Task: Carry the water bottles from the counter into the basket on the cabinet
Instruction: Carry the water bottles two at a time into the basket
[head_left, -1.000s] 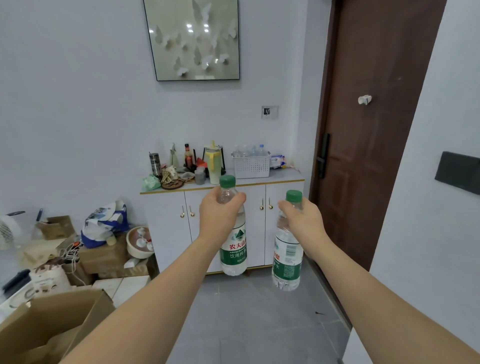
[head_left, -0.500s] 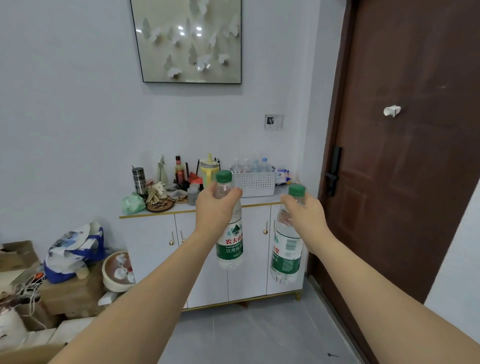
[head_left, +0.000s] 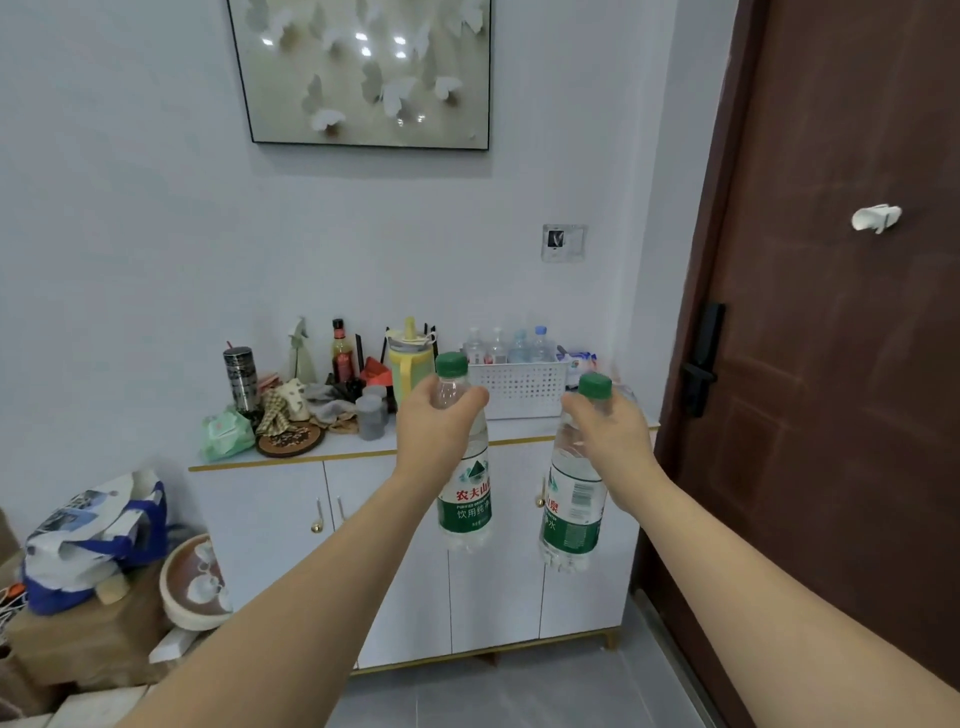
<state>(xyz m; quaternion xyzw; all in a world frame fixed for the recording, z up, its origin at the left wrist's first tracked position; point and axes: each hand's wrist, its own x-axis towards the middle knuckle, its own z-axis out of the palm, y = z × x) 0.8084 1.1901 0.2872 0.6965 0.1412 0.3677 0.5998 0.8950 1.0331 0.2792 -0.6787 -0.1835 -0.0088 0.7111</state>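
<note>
My left hand (head_left: 434, 426) grips the neck of a clear water bottle (head_left: 465, 499) with a green cap and green label, hanging upright. My right hand (head_left: 608, 431) grips a second, matching bottle (head_left: 571, 512) the same way. Both are held out in front of a white cabinet (head_left: 270, 514). On the cabinet top, at the right, stands a white perforated basket (head_left: 522, 387) with several bottles (head_left: 519, 345) standing in it. Both held bottles are lower than the basket's rim and in front of the cabinet doors.
The cabinet top's left half is crowded: a steel tumbler (head_left: 236, 379), sauce bottle (head_left: 340, 351), yellow jug (head_left: 408, 358), grey cups (head_left: 371, 415), a green pack (head_left: 223, 434). A brown door (head_left: 841, 364) stands on the right. Bags (head_left: 93, 540) and cardboard boxes sit on the floor at left.
The cabinet and basket have grown larger and nearer in view as I walk up to them. Both hands keep the same hold on their bottles.
</note>
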